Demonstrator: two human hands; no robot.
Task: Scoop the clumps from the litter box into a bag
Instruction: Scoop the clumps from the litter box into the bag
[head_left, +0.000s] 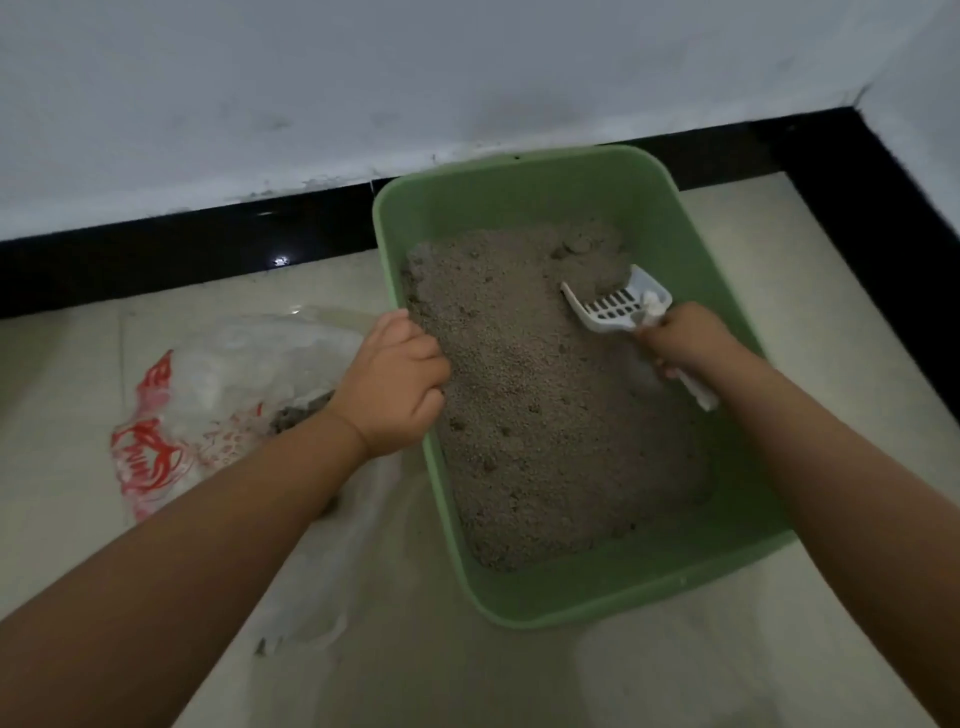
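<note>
My right hand (691, 345) grips the scoop (618, 306), its handle mostly hidden. My left hand (397, 384) curls over the box (654, 587) rim. Dim clumps (301, 415) sit in the bag (208, 395) beside it.

Both my arms are stretched out forward and down, bare to the elbows. My left hand (395, 384) is curled over the box (649, 592) rim, knuckles up, fingers hooked down inside the edge. My right hand (691, 348) is wrapped tight around the scoop (613, 306) handle, back of the hand facing up, wrist bent a bit, further forward than the left.
</note>
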